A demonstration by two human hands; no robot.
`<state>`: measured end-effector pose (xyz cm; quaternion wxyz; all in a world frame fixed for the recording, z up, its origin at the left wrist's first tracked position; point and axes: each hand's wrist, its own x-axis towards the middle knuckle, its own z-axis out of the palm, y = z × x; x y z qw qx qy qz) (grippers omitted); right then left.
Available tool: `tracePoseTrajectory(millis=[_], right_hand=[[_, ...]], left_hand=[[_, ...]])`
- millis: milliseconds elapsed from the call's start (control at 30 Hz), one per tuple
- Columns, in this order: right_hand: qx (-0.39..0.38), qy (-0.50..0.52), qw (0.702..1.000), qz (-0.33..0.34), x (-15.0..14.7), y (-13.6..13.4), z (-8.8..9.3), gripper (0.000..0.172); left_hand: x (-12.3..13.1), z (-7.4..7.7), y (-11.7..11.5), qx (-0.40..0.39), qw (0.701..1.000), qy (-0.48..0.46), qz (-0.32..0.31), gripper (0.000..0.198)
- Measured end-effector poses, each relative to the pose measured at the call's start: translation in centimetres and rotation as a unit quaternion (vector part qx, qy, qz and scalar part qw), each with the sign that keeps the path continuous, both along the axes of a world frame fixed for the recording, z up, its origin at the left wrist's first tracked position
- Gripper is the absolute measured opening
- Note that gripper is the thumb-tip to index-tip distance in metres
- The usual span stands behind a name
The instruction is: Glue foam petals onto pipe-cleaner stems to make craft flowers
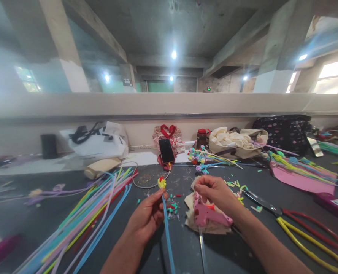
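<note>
My left hand (pixel 146 216) pinches a blue pipe cleaner (pixel 168 238) near its top end. A small yellow and red fuzzy flower (pixel 161 183) sits at that end, just above my fingertips. My right hand (pixel 218 191) is closed with thumb and fingers together, over the front end of a pink glue gun (pixel 208 215). Whatever those fingers hold, if anything, is hidden. The glue gun lies on a beige cloth-like pad (pixel 189 213), and a clear glue stick (pixel 202 247) extends from it towards me. Small coloured clippings (pixel 173 207) are scattered between my hands.
Long coloured pipe cleaners (pixel 80 224) lie at the left. Large scissors (pixel 283 215) with red and yellow handles rest at the right. Behind are a phone (pixel 166 151), finished-looking fuzzy flowers (pixel 201 156), a white bag (pixel 99 140), a beige bag (pixel 238 142) and a pink sheet (pixel 302 179).
</note>
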<state>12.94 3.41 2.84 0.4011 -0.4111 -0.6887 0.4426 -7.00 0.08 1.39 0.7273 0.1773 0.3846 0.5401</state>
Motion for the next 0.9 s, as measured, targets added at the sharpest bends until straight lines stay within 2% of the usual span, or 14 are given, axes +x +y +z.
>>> tracePoseTrajectory(millis=[100, 167, 233, 367, 467, 533, 700, 900], right_hand=[[0.017, -0.101, 0.995, -0.002, 1.9, 0.0, -0.7, 0.026], [0.059, -0.209, 0.976, -0.007, 2.9, -0.5, -1.1, 0.024], [0.121, -0.323, 0.939, -0.012, 3.5, -1.3, -1.4, 0.011], [0.194, -0.485, 0.853, -0.017, 3.3, -2.3, -2.1, 0.021], [0.200, -0.519, 0.831, -0.025, 2.9, -2.1, -2.7, 0.020], [0.190, -0.504, 0.842, -0.027, 3.1, -1.8, -3.2, 0.018], [0.136, -0.403, 0.905, -0.024, 4.5, -1.3, -3.4, 0.018], [0.044, -0.187, 0.980, 0.044, 6.2, -0.6, -2.5, 0.024]], left_hand=[[0.3, -0.5, -0.1, -0.003, 1.000, -0.016, -0.012, 0.006], [0.8, -0.8, -0.3, -0.002, 1.000, -0.013, -0.027, 0.007], [1.6, -1.2, -0.4, 0.003, 0.999, 0.004, -0.044, 0.007], [3.2, -2.0, -0.2, 0.013, 0.995, 0.055, -0.080, 0.011], [4.5, -2.4, 0.2, -0.004, 0.993, 0.095, -0.077, 0.011], [5.3, -2.5, 0.5, -0.019, 0.991, 0.123, -0.056, 0.010], [6.3, -2.9, 1.0, -0.024, 0.985, 0.172, -0.023, 0.007], [6.7, -3.6, 1.4, -0.010, 0.975, 0.218, -0.029, 0.008]])
